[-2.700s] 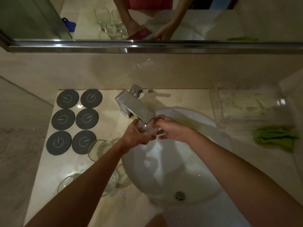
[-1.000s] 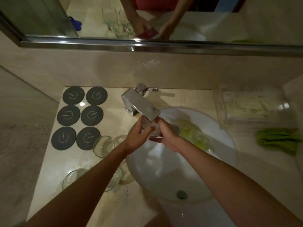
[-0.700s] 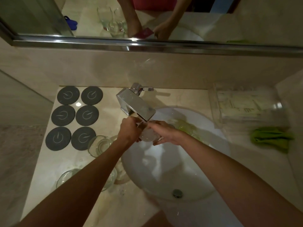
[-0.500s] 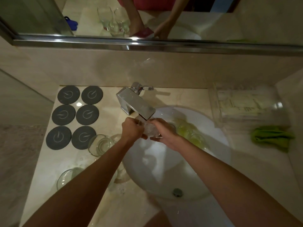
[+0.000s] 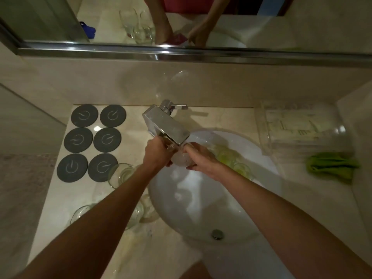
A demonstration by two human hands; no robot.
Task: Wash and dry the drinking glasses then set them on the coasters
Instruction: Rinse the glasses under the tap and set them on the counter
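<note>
- On the far left, six dark coasters [image 5: 91, 142] lie in two columns on the counter [image 5: 60, 198], all bare; nothing is washed and placed yet, we judge.
- Just right of them stand clear waiting glasses [image 5: 120, 175], some hidden under our left forearm; we should keep that arm lifted clear of them.
- Our left hand [image 5: 157, 153] curls around the glass in hand [image 5: 181, 159] from the left, directly under the tap spout [image 5: 169, 128].
- Our right hand [image 5: 198, 159] grips the same glass from the right; whether its fingers reach inside we cannot tell.
- To wash well, we would turn the glass slowly under the spout, hold it low over the basin [image 5: 201, 208], and keep it off the metal.
- More glasses with yellowish tint [image 5: 231, 160] lie in the basin behind.
- Far right, the green cloth [image 5: 332, 165] waits for drying.
</note>
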